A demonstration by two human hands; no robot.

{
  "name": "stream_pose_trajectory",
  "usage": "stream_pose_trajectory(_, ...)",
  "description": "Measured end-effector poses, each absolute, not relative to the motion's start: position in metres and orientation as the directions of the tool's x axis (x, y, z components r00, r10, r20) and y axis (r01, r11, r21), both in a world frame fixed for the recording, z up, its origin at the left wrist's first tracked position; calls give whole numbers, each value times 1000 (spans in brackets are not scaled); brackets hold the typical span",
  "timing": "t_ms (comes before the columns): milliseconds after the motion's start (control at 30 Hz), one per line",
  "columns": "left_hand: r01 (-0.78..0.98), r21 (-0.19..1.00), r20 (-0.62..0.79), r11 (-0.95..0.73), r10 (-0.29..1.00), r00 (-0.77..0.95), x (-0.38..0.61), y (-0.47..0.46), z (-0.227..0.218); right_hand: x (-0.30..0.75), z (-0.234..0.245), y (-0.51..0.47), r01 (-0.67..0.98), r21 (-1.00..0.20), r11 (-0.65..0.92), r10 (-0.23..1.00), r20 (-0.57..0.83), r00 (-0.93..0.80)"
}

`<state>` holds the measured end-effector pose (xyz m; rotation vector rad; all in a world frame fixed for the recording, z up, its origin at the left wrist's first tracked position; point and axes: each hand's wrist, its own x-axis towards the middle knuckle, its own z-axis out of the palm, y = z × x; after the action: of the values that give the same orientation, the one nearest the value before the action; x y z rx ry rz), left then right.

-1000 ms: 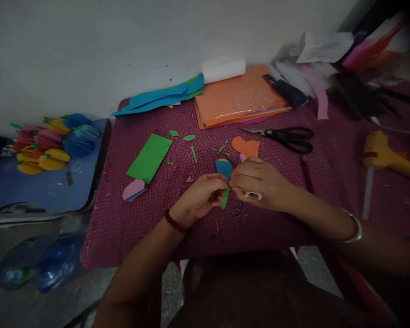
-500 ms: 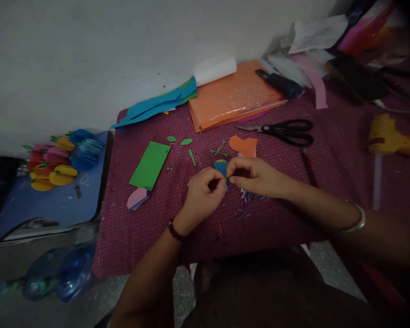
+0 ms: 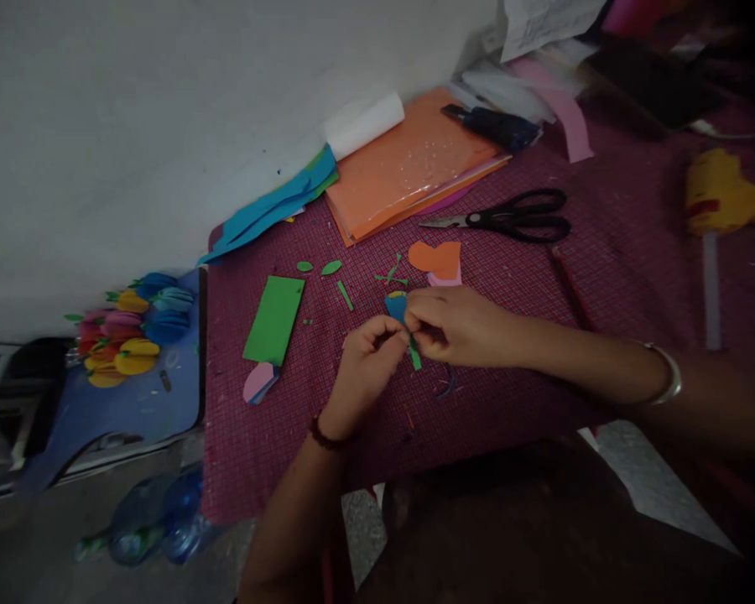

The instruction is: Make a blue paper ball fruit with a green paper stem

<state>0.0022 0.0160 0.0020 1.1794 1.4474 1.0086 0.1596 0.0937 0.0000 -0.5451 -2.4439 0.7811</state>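
1. Strip of green paper is at the place where the two hands meet, above the middle of the patterned surface.
2. Its free end points to the near side and a little to the right. The long axis runs from far to near, with a small slant; the far end is hidden by the fingertips.
3. Relative to the grip, the visible part of the strip comes out on the near side, just beside the fingertips.
4. Left hand reaches from the near left. Its thumb and forefinger are pressed together, pinching the strip at its far end.
5. Right hand reaches from the right. Its thumb and fingers are also pinching at this same end, but the exact contact is too small to see.
6. Blue paper piece, with a yellow patch at its far edge, is just beyond the fingertips, partly covered by the hands.
7. Orange paper piece lies on the far side of the right hand, partly over a pink paper piece. Farther to the right are black-handled scissors, whose blades point left.
8. Green sheet lies well to the left, and its long axis also goes from far to near.
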Motion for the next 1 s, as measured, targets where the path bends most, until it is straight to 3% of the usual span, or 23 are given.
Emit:
stream_pose_trajectory(200,-256,861,-441,439,896,51,0,21,-4,159,-1,93,206,-339,918,344,421,-839)
stream_pose_trajectory(433,-344,801,-479,489,869,120,0,21,-8,160,0,91,188,-157,970,236,396,-887)
stream_pose_trajectory(533,-334,799,-489,501,863,124,-2,21,-10,161,2,91,165,-186,969,225,375,-899)
stream_pose_trajectory(633,-229,858,-456,460,887,73,-3,21,-8,162,4,95,139,-422,896,307,363,-880)
stream_pose_trajectory(700,-32,937,-348,348,937,28,-3,20,-5,163,5,99,137,-613,778,401,318,-859)
stream_pose_trajectory(767,251,955,-161,156,987,0,-2,19,-2,165,5,104,145,-725,673,457,253,-853)
stream_pose_trajectory(867,595,793,112,-126,992,60,-1,17,1,166,2,109,174,-770,614,457,166,-874)
stream_pose_trajectory(1000,729,637,209,-251,966,150,0,17,-2,166,0,110,245,-758,604,495,116,-861)
